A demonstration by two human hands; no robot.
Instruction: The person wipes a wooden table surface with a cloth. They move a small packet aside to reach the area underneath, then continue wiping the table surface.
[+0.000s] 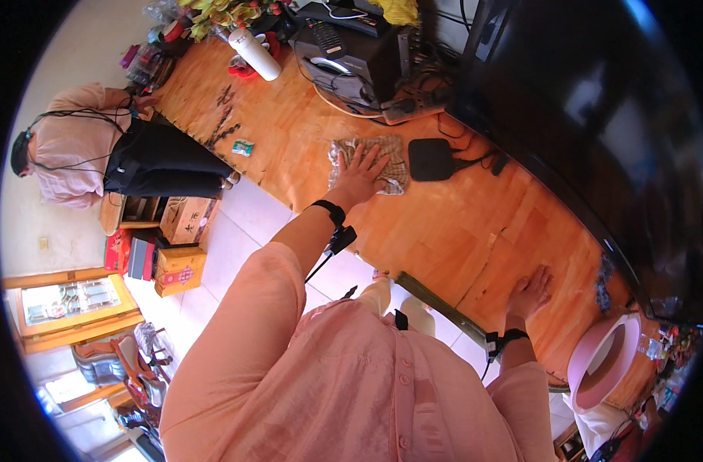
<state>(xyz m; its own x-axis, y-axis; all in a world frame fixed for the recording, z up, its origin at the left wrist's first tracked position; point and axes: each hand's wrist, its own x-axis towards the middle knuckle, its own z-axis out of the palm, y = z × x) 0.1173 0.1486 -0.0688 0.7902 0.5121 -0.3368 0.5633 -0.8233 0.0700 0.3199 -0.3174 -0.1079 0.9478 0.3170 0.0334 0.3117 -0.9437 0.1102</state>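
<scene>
My left hand [360,176] lies flat with spread fingers on a crumpled checked cloth [394,151] on the wooden tabletop [432,225]. Part of the cloth is hidden under the palm. Just right of the cloth sits a flat black box [430,160] with cables running from its far side. My right hand [530,291] rests palm down on the tabletop near the front edge, holding nothing. Both wrists wear black straps with small devices.
A large dark screen [594,115] borders the table's right side. A white bottle [254,55], a black speaker-like box [357,69] and a small green-white packet [242,148] stand or lie farther back. Near my right arm is a pink ring-shaped object [576,369]. Another person [85,144] stands at left.
</scene>
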